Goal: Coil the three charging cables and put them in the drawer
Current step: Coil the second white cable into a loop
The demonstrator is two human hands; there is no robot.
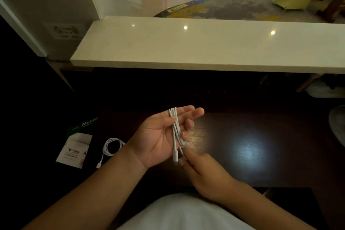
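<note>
My left hand (158, 136) is held palm up over the dark desk (252, 147). A white charging cable (176, 130), folded into several long loops, lies across its palm and fingers. The two lower fingers curl round the loops while the upper fingers stay straight. One connector hangs below the palm. My right hand (203, 170) pinches the cable's loose strand just beside that connector. A second white cable (112, 147) lies coiled on the desk to the left, its plug trailing toward me. No third cable and no drawer are in view.
A white printed card (74, 152) and a green package (84, 125) lie at the desk's left. A pale stone ledge (205, 43) runs across behind the desk. A round grey object (337, 127) sits at the right edge.
</note>
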